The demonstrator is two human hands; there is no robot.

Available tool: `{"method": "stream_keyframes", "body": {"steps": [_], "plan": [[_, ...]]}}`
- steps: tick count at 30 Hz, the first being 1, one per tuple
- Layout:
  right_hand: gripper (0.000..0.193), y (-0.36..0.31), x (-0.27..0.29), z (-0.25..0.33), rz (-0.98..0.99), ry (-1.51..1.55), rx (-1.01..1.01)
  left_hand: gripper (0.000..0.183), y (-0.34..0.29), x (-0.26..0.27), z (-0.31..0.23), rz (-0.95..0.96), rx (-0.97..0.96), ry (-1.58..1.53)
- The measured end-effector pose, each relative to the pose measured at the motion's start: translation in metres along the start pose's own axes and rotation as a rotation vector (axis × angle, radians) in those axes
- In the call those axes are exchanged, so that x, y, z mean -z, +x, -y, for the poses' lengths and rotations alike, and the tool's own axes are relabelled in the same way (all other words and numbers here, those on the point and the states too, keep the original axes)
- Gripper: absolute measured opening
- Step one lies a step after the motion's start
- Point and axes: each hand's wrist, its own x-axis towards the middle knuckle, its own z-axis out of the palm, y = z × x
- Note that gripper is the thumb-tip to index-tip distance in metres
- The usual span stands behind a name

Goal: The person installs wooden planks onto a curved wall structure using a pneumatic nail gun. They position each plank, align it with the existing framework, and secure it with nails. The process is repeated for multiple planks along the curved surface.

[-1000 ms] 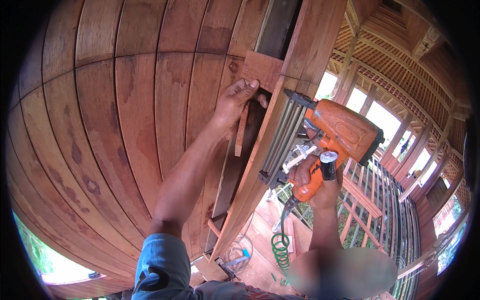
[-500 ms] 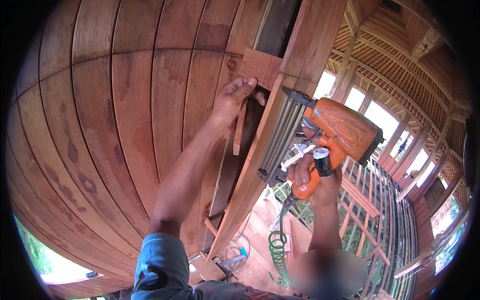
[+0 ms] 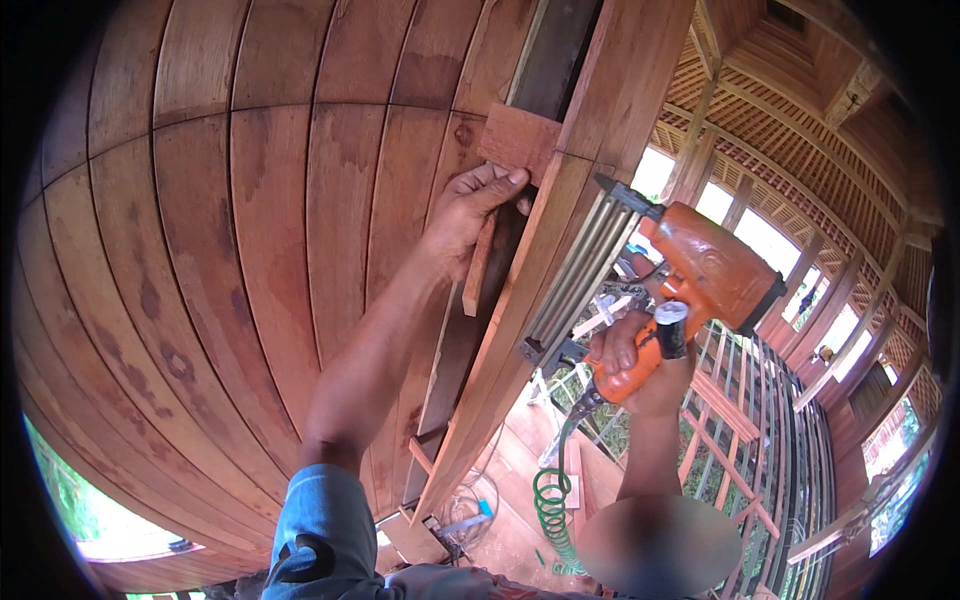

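Note:
My left hand (image 3: pixel 468 212) is closed at the narrow gap between the plank wall and an upright wooden post (image 3: pixel 545 225). A thin wooden strip (image 3: pixel 479 270) is held in it and slants down below the palm. Its thumb and fingertips touch the lower edge of a small flat wooden board (image 3: pixel 519 137), which bridges the gap. My right hand (image 3: pixel 645 365) is wrapped around the handle of an orange nail gun (image 3: pixel 715 265), just right of the post. The gun's nose points up and left, apart from the wood. A black cylinder with a whitish end (image 3: pixel 671 330) shows beside the grip.
Curved plank wall (image 3: pixel 270 220) fills the left side. A coiled green air hose (image 3: pixel 553 505) hangs below the gun. Down on the plank floor lies a blue-handled tool (image 3: pixel 484 508). To the right stand slatted wooden framing (image 3: pixel 740 420) and a roofed timber structure (image 3: pixel 830 160).
The nail gun in my right hand has shifted right, away from the post. My left hand and the strip have moved slightly lower.

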Motion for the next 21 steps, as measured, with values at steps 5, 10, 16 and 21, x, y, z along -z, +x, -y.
{"method": "stream_keyframes", "body": {"steps": [5,10,16,21], "plan": [[0.067,0.005,0.010,0.011,0.041,-0.020,0.046,0.019,0.011,-0.002,0.011,0.029,0.022,-0.046],[0.067,0.013,0.009,0.019,0.076,-0.075,0.022,0.023,0.021,0.009,0.021,0.195,-0.064,-0.027],[0.064,0.026,-0.005,0.019,0.066,0.026,0.039,0.024,0.024,0.010,0.020,0.253,-0.074,-0.009],[0.066,0.030,-0.008,0.019,0.043,-0.002,0.037,0.024,0.014,0.001,0.019,0.149,-0.134,-0.002]]}}
